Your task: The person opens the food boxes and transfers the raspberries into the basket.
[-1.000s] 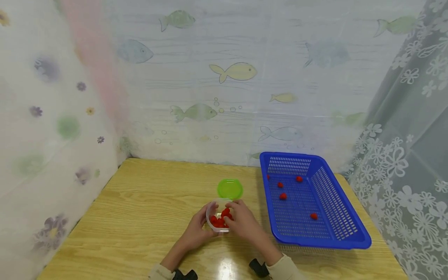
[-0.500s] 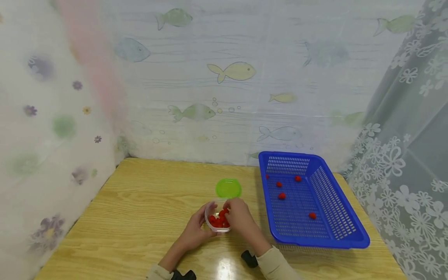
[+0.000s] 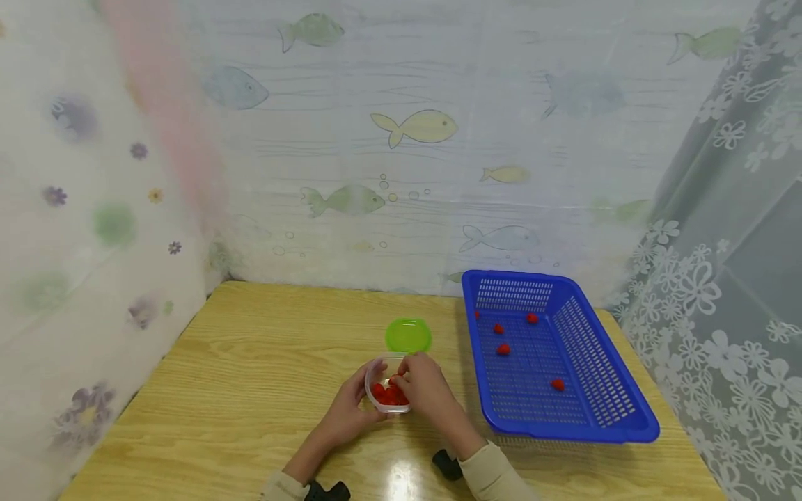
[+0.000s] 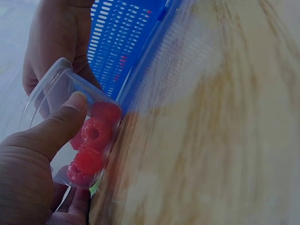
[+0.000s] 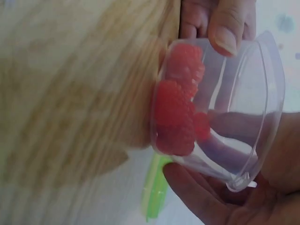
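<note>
My left hand (image 3: 347,416) holds a clear plastic container (image 3: 390,410) upright on the table, its thumb on the near wall and its fingers round the far side. Several red raspberries (image 4: 96,133) lie at the container's bottom, visible through the wall in both wrist views. The right hand (image 3: 429,393) reaches over the rim from the right. Inside the container, its fingertips pinch one raspberry (image 5: 201,125), partly hidden by the plastic and the other berries. Just behind the container lies a bright green lid (image 3: 409,336), flat on the table.
To the right stands a large blue plastic basket (image 3: 604,362) with slotted walls. Several raspberries (image 3: 504,349) are scattered on its floor. A wood-grain table (image 3: 250,362) carries everything, with a fish-patterned curtain (image 3: 351,229) behind and more curtains at both sides.
The right hand has shifted slightly left and its fingers have drawn together on a raspberry inside the container. The left hand, container, lid and basket keep their places.
</note>
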`<control>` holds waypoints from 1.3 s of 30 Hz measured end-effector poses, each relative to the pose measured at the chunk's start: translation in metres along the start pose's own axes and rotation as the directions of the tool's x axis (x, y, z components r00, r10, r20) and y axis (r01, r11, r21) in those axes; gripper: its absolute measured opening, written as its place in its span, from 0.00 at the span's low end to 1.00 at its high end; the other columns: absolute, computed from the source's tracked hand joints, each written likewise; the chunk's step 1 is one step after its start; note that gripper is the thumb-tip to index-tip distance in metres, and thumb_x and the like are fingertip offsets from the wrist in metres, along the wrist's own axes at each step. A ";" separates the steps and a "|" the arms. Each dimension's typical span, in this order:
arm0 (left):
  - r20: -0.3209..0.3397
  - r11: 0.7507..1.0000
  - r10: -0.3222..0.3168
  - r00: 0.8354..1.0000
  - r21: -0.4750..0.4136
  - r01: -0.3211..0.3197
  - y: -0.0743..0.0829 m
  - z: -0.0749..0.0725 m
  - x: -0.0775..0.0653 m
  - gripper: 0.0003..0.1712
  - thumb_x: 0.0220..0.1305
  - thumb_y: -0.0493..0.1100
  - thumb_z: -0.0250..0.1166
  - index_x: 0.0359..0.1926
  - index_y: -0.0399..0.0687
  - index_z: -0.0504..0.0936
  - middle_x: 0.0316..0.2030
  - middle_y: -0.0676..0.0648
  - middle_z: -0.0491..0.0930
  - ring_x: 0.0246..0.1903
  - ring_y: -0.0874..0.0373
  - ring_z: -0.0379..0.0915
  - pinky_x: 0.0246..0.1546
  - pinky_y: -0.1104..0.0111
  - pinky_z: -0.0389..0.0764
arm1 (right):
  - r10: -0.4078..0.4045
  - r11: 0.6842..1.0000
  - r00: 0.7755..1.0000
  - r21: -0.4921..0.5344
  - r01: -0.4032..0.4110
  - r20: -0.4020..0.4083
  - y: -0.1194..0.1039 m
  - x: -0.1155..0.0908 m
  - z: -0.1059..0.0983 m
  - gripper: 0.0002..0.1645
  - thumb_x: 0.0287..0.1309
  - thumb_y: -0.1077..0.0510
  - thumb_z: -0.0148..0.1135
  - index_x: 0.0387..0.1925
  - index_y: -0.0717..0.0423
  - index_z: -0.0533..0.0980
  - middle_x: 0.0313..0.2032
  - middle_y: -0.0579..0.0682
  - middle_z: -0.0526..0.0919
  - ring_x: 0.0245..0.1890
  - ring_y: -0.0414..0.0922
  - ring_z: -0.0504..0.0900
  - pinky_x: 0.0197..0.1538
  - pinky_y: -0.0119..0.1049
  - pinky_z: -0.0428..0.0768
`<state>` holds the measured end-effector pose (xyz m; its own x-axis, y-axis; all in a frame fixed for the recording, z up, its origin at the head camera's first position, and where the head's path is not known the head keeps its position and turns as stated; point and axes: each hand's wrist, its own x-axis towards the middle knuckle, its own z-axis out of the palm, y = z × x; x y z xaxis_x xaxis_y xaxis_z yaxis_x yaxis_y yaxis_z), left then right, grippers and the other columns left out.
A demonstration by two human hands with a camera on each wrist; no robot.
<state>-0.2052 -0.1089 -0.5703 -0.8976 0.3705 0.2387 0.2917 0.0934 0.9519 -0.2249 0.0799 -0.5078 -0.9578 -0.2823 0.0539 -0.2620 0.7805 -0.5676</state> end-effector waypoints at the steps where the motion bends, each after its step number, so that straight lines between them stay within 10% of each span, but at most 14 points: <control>1: 0.001 1.000 0.002 1.000 0.001 -0.002 0.000 0.000 0.000 0.52 0.52 0.33 0.78 0.76 0.39 0.61 0.69 0.33 0.69 0.71 0.36 0.62 0.70 0.69 0.67 | -0.009 1.000 1.000 0.008 0.009 0.012 0.001 0.000 0.000 0.07 0.60 0.59 0.71 0.30 0.58 0.82 0.31 0.49 0.77 0.31 0.41 0.72 0.33 0.33 0.75; 15: 0.010 0.999 -0.037 0.999 -0.005 0.037 0.000 0.001 0.000 0.54 0.52 0.34 0.78 0.77 0.41 0.60 0.71 0.36 0.68 0.72 0.41 0.62 0.68 0.77 0.65 | -0.032 0.972 0.994 0.233 0.007 0.103 0.007 0.000 -0.004 0.06 0.58 0.66 0.70 0.38 0.65 0.85 0.36 0.54 0.78 0.37 0.44 0.74 0.34 0.31 0.79; 26: -0.001 1.000 -0.027 1.000 -0.015 0.027 -0.001 0.001 0.001 0.53 0.51 0.33 0.78 0.76 0.39 0.61 0.70 0.38 0.70 0.71 0.42 0.63 0.68 0.78 0.64 | -0.022 0.920 0.999 0.391 0.006 0.037 0.015 0.000 0.004 0.09 0.61 0.59 0.71 0.41 0.59 0.84 0.44 0.55 0.78 0.46 0.56 0.84 0.44 0.46 0.88; 39: 0.001 1.000 -0.030 1.000 -0.006 0.030 0.001 -0.001 0.001 0.53 0.51 0.36 0.80 0.76 0.42 0.62 0.70 0.39 0.70 0.71 0.44 0.63 0.68 0.78 0.64 | -0.016 0.851 1.000 0.525 0.013 0.000 0.018 -0.001 0.004 0.10 0.65 0.56 0.68 0.41 0.59 0.84 0.48 0.57 0.78 0.43 0.50 0.86 0.42 0.39 0.88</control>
<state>-0.2057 -0.1092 -0.5696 -0.9057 0.3682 0.2101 0.2629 0.0993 0.9597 -0.2278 0.0919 -0.5218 -0.9536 -0.2945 0.0627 -0.1736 0.3675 -0.9137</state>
